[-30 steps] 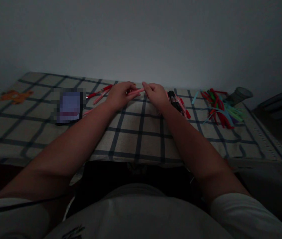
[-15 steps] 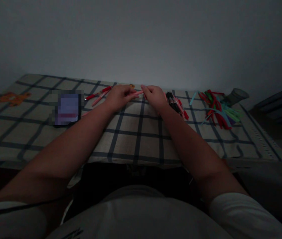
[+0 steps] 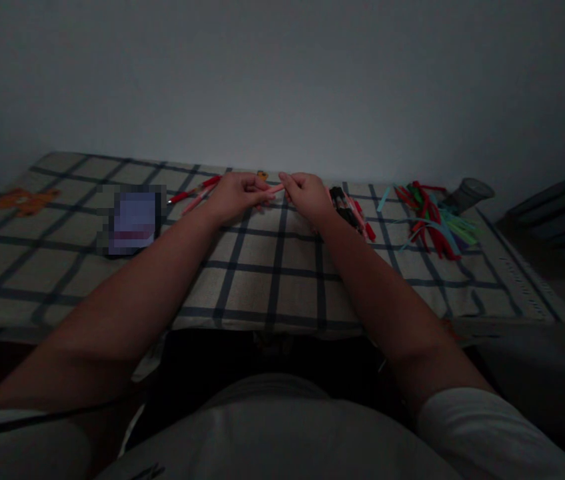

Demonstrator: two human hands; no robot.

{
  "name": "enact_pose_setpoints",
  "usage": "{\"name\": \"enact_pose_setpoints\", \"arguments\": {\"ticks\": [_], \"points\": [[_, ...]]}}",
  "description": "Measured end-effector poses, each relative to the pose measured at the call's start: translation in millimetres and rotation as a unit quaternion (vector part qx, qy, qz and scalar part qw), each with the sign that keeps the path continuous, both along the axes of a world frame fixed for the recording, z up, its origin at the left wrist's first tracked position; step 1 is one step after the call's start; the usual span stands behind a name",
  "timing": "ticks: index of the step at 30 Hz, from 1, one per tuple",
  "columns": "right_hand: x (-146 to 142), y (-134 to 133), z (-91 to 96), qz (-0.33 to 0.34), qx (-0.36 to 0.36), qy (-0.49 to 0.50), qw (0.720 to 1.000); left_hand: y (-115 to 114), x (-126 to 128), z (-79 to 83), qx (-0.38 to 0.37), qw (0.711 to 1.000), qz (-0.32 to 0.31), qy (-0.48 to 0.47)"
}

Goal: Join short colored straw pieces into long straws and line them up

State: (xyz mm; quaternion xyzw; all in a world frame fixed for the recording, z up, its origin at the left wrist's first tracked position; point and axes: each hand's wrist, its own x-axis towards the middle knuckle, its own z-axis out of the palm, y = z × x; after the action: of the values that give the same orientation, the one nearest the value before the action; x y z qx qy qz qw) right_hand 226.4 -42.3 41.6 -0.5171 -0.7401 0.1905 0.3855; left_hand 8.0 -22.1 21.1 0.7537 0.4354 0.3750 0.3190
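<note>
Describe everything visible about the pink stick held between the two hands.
The pink stick is a thin, straight, pale pink piece, possibly a pen or a rolled strip; the dim light hides its material. Only a short middle span shows, lying nearly level and slightly raised toward the right, just above the checked tablecloth near its far edge. The left hand pinches one end and the right hand the other, their fingers covering both tips. Nothing else touches it.

Left hand and right hand pinch pink strip.

Both arms outstretched, left hand, right hand, fingertips meeting
</note>
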Motion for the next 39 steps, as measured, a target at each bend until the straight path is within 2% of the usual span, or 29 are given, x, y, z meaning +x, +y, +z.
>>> {"name": "enact_pose_setpoints", "arguments": {"ticks": [3, 9, 16, 25, 30, 35, 39], "points": [[0.6, 1.3, -1.8, -0.001, 0.01, -0.007, 1.0, 2.2, -1.3, -2.6, -0.004, 1.0, -0.01, -0.001], [1.6, 4.1, -4.5, -0.029, 0.028, -0.006, 0.999, 3.8, -2.7, -6.6, 0.022, 0.998, 0.015, 0.051], [-0.2, 5.8, -2.9, -0.006, -0.027, 0.013, 1.0, 0.8, -1.2, -6.6, 0.065, 0.994, 0.044, 0.073], [-1.5, 3.4, 0.4, -0.001, -0.01, 0.017, 1.0, 3.5, 1.9, -6.9, 0.009, 1.0, -0.027, -0.014], [3.4, 12.1, -6.0, 0.019, -0.004, 0.004, 1.0, 1.3, 0.8, -0.5, -0.03, 0.997, -0.072, -0.004], [8.9, 21.0, -14.0, 0.038, 0.003, -0.001, 0.999, -1.8, 2.9, 2.8, -0.046, 0.997, -0.057, 0.0], [10.9, 20.5, -13.2, 0.047, 0.004, 0.002, 0.999, -3.1, 2.4, 4.0, -0.051, 0.997, -0.063, 0.003]]}}
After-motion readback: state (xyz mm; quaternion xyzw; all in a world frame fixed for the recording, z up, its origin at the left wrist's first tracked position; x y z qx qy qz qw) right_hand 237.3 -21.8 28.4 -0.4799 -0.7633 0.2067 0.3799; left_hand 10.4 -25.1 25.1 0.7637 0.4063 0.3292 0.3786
